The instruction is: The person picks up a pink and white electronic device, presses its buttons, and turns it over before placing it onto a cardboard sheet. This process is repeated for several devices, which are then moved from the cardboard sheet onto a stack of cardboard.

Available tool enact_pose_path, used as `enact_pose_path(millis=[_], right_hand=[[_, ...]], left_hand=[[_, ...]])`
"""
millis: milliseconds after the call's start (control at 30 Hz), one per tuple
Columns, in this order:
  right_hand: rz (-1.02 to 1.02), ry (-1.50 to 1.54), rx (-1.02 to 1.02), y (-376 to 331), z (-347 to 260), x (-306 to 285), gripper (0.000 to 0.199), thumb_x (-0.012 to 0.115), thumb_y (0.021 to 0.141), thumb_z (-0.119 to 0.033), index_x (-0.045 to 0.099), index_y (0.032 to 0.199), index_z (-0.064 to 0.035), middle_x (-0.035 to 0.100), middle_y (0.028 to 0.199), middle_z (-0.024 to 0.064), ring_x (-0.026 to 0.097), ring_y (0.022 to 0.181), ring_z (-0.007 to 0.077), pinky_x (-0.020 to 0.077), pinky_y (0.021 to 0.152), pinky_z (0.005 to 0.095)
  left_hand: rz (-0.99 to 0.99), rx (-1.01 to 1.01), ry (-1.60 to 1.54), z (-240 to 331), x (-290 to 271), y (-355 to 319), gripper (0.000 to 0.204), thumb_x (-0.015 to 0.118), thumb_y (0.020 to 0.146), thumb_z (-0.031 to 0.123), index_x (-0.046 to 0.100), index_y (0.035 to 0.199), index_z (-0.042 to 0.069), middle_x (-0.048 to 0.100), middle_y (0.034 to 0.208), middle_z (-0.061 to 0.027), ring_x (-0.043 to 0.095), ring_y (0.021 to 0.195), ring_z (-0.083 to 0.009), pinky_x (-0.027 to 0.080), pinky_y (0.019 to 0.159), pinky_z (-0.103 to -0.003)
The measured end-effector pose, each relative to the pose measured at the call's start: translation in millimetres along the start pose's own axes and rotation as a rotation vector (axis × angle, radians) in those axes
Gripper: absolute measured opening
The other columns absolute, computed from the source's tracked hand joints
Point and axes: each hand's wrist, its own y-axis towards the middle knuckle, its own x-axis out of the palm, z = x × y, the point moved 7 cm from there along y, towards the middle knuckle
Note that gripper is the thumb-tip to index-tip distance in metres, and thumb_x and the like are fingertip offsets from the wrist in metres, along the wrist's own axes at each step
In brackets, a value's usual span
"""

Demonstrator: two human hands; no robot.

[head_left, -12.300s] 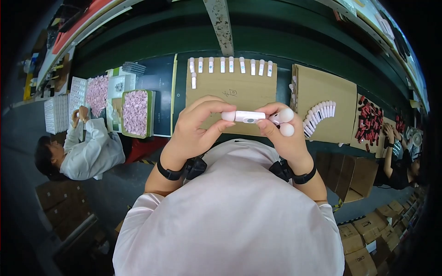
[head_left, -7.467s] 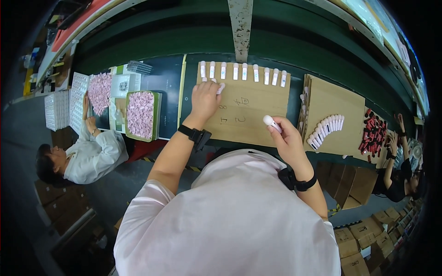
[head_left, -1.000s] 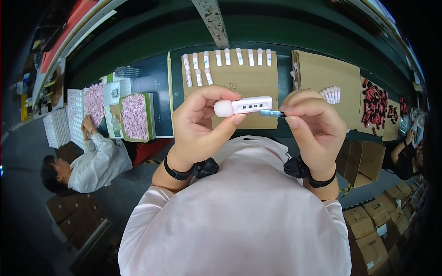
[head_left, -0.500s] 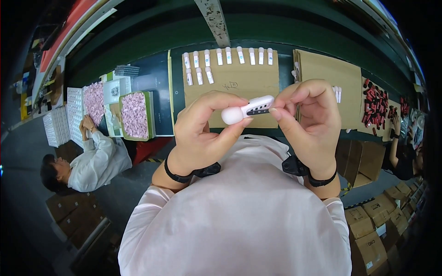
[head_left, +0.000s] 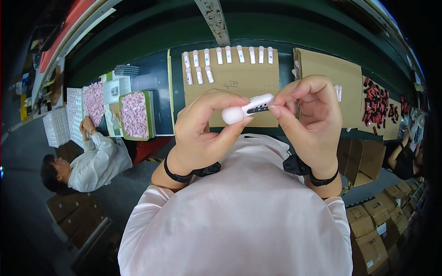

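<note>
Laying strip (head_left: pixel 258 109) along wand (head_left: pixel 252 102), newly aligned.
Our left hand (head_left: pixel 200 123) pinches wand; right hand (head_left: pixel 315 120) (three o'clock) grips strip.

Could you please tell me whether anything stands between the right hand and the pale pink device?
Nothing visible does: the right hand has its thumb and finger at the right end of the device, by its dark strip; the left hand holds the other end.

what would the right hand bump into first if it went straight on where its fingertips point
Most likely the pink wand in the left hand. The right hand points at the end opposite its round head and seems already against it, though exact depth is unclear.
</note>
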Motion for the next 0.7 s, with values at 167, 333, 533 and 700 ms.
enact_pose_path(millis=[167,333,533,700], right_hand=[[-0.002,-0.06,-0.045,-1,-3,3,0.034,0.067,0.082,0.011,0.043,0.1,-0.0061,0.063,0.09,0.008,0.049,0.075,0.007,0.0407,0.069,0.0203],[-0.01,-0.248,-0.127,-2,-14,6,0.035,0.067,0.081,0.011,0.043,0.099,-0.0054,0.062,0.087,0.0087,0.05,0.074,0.0088,0.0405,0.068,0.0218],[-0.003,-0.313,-0.181,-5,-19,10,0.034,0.066,0.081,0.013,0.042,0.098,-0.0047,0.062,0.086,0.01,0.05,0.073,0.0103,0.0398,0.067,0.0228],[-0.004,-0.387,-0.245,-7,-24,12,0.034,0.065,0.08,0.014,0.043,0.098,-0.0043,0.061,0.085,0.0104,0.051,0.073,0.0115,0.0397,0.067,0.0234]], left_hand=[[0.012,0.006,-0.024,0,1,0,0.026,0.074,0.076,-0.007,0.063,0.099,-0.004,0.069,0.095,-0.0135,0.065,0.082,-0.0187,0.051,0.072,-0.027],[0.023,-0.008,-0.082,1,0,0,0.025,0.07,0.079,-0.007,0.062,0.102,-0.004,0.067,0.096,-0.0124,0.063,0.085,-0.0174,0.049,0.074,-0.026],[0.047,0.016,-0.048,1,2,-1,0.023,0.067,0.082,-0.005,0.06,0.103,-0.004,0.065,0.096,-0.0127,0.061,0.084,-0.017,0.048,0.074,-0.026],[0.067,0.042,0.016,1,4,-1,0.021,0.066,0.082,-0.006,0.06,0.102,-0.004,0.065,0.094,-0.0135,0.061,0.082,-0.0173,0.047,0.073,-0.026]])
